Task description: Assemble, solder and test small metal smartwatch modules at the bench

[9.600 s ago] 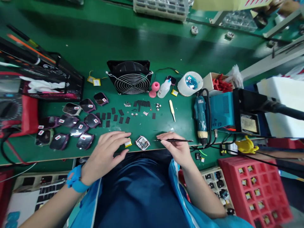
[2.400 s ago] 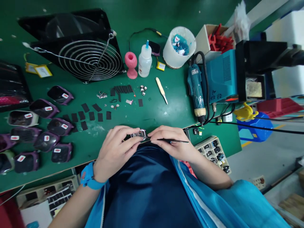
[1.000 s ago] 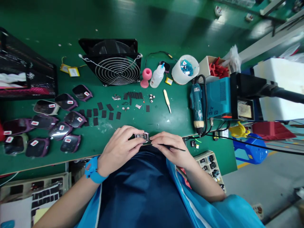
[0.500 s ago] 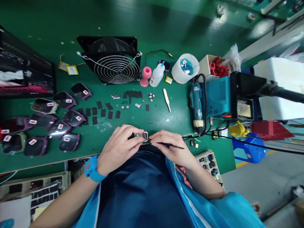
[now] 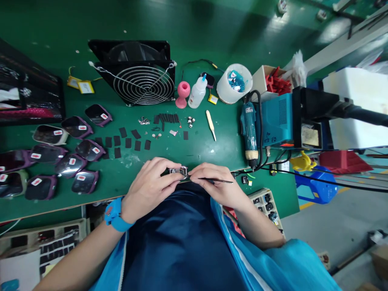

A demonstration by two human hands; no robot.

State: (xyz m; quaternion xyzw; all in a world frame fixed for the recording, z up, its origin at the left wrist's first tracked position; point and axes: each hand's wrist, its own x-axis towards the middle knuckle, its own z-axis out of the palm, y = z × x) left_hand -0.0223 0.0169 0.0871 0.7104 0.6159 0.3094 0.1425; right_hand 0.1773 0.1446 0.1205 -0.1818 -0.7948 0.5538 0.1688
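Near the bench's front edge, my left hand has its fingers closed round a small watch case with its inner parts showing. My right hand pinches a thin dark tool, perhaps tweezers, at the right side of the case. The tool's tip is too small to make out. Beyond my hands lie several black pads, small metal parts and a cream-handled tool.
Several watches lie at the left. A fan, pink holder, bottle and white tub stand behind. An electric screwdriver lies beside a teal unit at the right.
The view has shifted slightly. The watch case now shows more between my hands, and my right hand's tool lies a little flatter. Both hands keep their hold.
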